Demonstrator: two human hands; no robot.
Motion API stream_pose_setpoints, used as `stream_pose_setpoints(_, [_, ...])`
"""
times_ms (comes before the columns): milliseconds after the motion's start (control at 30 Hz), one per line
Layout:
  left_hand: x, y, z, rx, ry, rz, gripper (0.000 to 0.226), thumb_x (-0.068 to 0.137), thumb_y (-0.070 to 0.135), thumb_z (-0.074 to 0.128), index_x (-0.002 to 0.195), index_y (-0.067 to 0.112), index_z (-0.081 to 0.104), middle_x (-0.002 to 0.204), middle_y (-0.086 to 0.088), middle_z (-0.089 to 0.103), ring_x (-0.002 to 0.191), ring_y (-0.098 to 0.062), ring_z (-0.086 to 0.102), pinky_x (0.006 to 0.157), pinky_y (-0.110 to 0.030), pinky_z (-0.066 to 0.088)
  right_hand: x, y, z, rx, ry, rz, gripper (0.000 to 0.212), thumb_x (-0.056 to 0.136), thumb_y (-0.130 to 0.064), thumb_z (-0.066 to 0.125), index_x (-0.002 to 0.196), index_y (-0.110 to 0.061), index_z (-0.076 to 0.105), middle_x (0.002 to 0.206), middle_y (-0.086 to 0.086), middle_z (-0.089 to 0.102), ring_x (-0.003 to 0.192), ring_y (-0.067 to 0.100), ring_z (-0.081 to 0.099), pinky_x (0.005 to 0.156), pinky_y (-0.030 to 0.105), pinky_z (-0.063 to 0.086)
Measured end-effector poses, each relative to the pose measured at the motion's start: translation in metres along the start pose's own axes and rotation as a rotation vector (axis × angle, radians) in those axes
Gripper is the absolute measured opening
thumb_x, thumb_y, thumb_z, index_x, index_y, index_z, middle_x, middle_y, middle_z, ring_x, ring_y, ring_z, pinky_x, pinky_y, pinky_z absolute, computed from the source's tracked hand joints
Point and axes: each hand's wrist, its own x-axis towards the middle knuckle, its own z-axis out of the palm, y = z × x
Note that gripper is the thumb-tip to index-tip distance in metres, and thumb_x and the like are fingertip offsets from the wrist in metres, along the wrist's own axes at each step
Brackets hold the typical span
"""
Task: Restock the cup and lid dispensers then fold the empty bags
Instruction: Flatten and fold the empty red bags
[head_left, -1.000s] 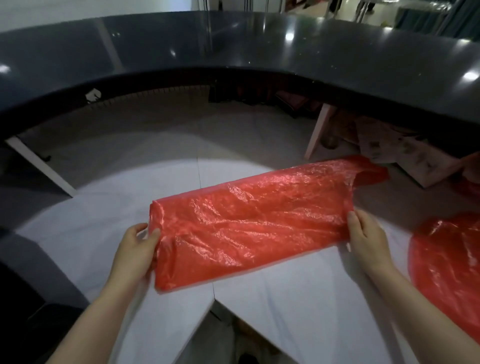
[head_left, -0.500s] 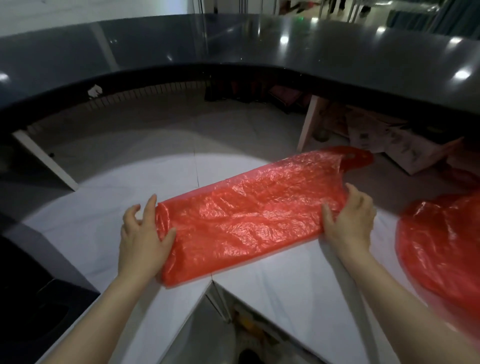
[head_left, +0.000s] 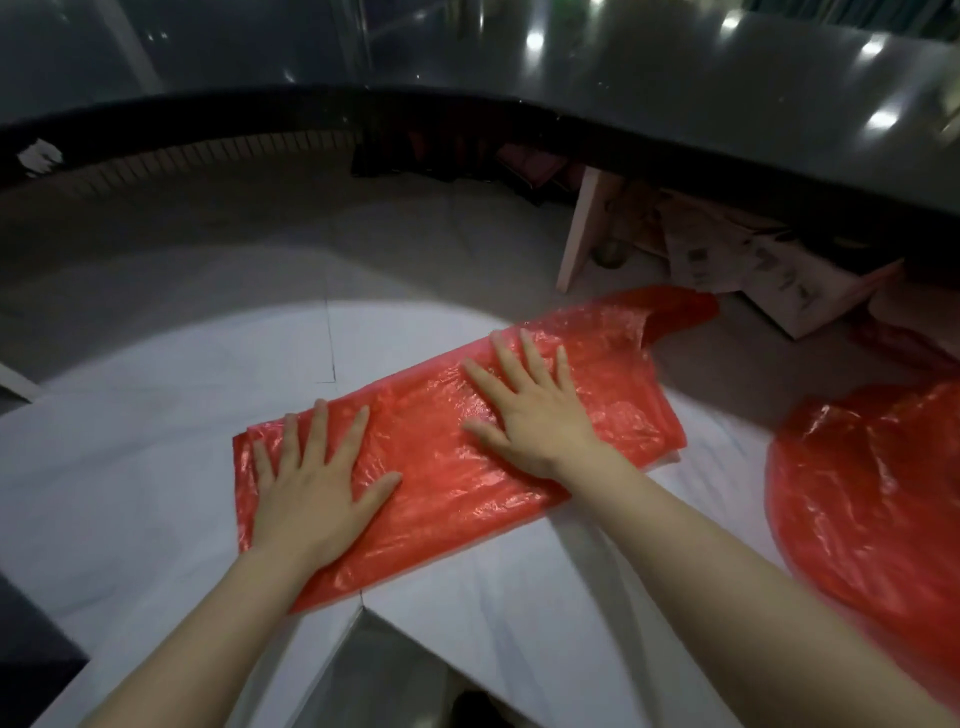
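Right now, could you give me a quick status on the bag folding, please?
Left hand and right hand flat, pressing folded red bag on white counter. Second red bag waiting right. Nothing blocking.

White work surface (head_left: 156, 467) lit brightly at near centre; curved glossy dark counter (head_left: 675, 88) arching across the far side, reflecting ceiling lights; pale cardboard boxes (head_left: 753, 270) beneath at right.

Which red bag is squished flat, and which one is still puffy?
The flat one is the red bag in the middle, with both hands, left and right, spread on it. The crumpled red bag at the right edge is puffy and untouched.
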Motion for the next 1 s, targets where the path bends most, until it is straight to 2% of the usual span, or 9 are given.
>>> stream_pose_setpoints(100, [0.002, -0.001, -0.001, 0.003, 0.001, -0.005, 0.081, 0.067, 0.087, -0.007, 0.135, 0.05, -0.031, 0.158, 0.0, -0.02, 0.145, -0.029, -0.015, 0.114, -0.052, -0.011, 0.007, 0.043, 0.007, 0.034, -0.049, 0.211, 0.083, 0.076, -0.083, 0.006, 0.15, -0.044, 0.001, 0.161, 0.003, -0.009, 0.145, 0.029, -0.018, 0.113, 0.056, -0.012])
stream_pose_setpoints(267, [0.009, 0.002, -0.003, 0.001, 0.015, -0.002, 0.081, 0.068, 0.085, -0.005, 0.136, 0.048, -0.029, 0.159, -0.001, -0.016, 0.146, -0.029, -0.012, 0.116, -0.054, -0.005, 0.013, 0.074, 0.01, 0.061, -0.029, 0.362, 0.083, 0.073, -0.086, 0.004, 0.147, -0.048, 0.009, 0.162, 0.005, 0.001, 0.145, 0.036, -0.013, 0.112, 0.06, -0.01])
stream_pose_setpoints(367, [0.011, 0.0, -0.001, 0.003, 0.019, 0.008, 0.079, 0.069, 0.085, -0.004, 0.136, 0.049, -0.028, 0.16, 0.0, -0.015, 0.146, -0.029, -0.011, 0.115, -0.054, -0.006, 0.011, 0.102, 0.007, 0.158, -0.039, 0.58, 0.082, 0.076, -0.085, 0.011, 0.147, -0.046, 0.012, 0.161, 0.006, -0.004, 0.144, 0.045, -0.008, 0.112, 0.063, -0.005])
stream_pose_setpoints(433, [0.011, 0.0, 0.0, 0.001, 0.029, 0.011, 0.08, 0.07, 0.086, -0.004, 0.137, 0.049, -0.027, 0.16, -0.001, -0.014, 0.146, -0.029, -0.011, 0.115, -0.054, -0.006, 0.01, 0.112, 0.003, 0.184, -0.072, 0.625, 0.082, 0.077, -0.085, 0.014, 0.148, -0.046, 0.01, 0.161, 0.004, -0.007, 0.143, 0.048, -0.008, 0.113, 0.062, -0.004])
stream_pose_setpoints(600, [0.01, 0.001, -0.002, -0.02, 0.001, 0.003, 0.084, 0.072, 0.087, -0.001, 0.144, 0.047, -0.019, 0.159, -0.001, -0.017, 0.145, -0.029, -0.015, 0.114, -0.055, -0.01, 0.001, 0.082, -0.009, 0.063, 0.028, 0.597, 0.078, 0.085, -0.076, 0.019, 0.151, -0.036, 0.013, 0.161, 0.007, 0.0, 0.143, 0.044, -0.01, 0.112, 0.064, -0.004])
stream_pose_setpoints(700, [0.008, 0.001, -0.006, -0.048, -0.078, 0.007, 0.087, 0.067, 0.086, -0.003, 0.142, 0.047, -0.023, 0.157, -0.001, -0.023, 0.144, -0.031, -0.019, 0.113, -0.055, -0.013, -0.025, 0.04, -0.01, 0.052, 0.159, 0.397, 0.075, 0.086, -0.072, 0.02, 0.151, -0.035, 0.012, 0.162, 0.002, -0.003, 0.145, 0.033, -0.016, 0.11, 0.06, -0.011])
stream_pose_setpoints(833, [-0.007, 0.0, -0.01, -0.143, -0.143, -0.004, 0.09, 0.064, 0.085, -0.006, 0.144, 0.046, -0.02, 0.157, -0.001, -0.025, 0.143, -0.03, -0.022, 0.112, -0.054, -0.016, -0.065, -0.023, -0.003, 0.099, 0.076, 0.254, 0.072, 0.086, -0.07, 0.019, 0.15, -0.04, 0.008, 0.16, -0.003, -0.013, 0.143, 0.026, -0.026, 0.111, 0.056, -0.017])
stream_pose_setpoints(900, [-0.02, -0.01, -0.008, -0.18, -0.122, -0.017, 0.089, 0.067, 0.083, -0.005, 0.144, 0.043, -0.022, 0.158, -0.001, -0.023, 0.144, -0.03, -0.021, 0.111, -0.053, -0.016, -0.085, -0.051, 0.0, 0.139, 0.077, 0.254, 0.068, 0.088, -0.067, 0.025, 0.148, -0.039, 0.016, 0.161, -0.002, -0.007, 0.145, 0.027, -0.015, 0.113, 0.054, -0.011])
stream_pose_setpoints(1000, [-0.044, -0.036, -0.003, -0.226, -0.089, -0.1, 0.089, 0.069, 0.081, -0.005, 0.147, 0.04, -0.017, 0.159, -0.002, -0.017, 0.145, -0.031, -0.016, 0.111, -0.053, -0.015, -0.114, -0.087, -0.001, 0.203, 0.159, 0.25, 0.05, 0.091, -0.054, 0.043, 0.135, -0.03, 0.045, 0.15, 0.005, 0.031, 0.134, 0.028, 0.026, 0.109, 0.046, 0.023])
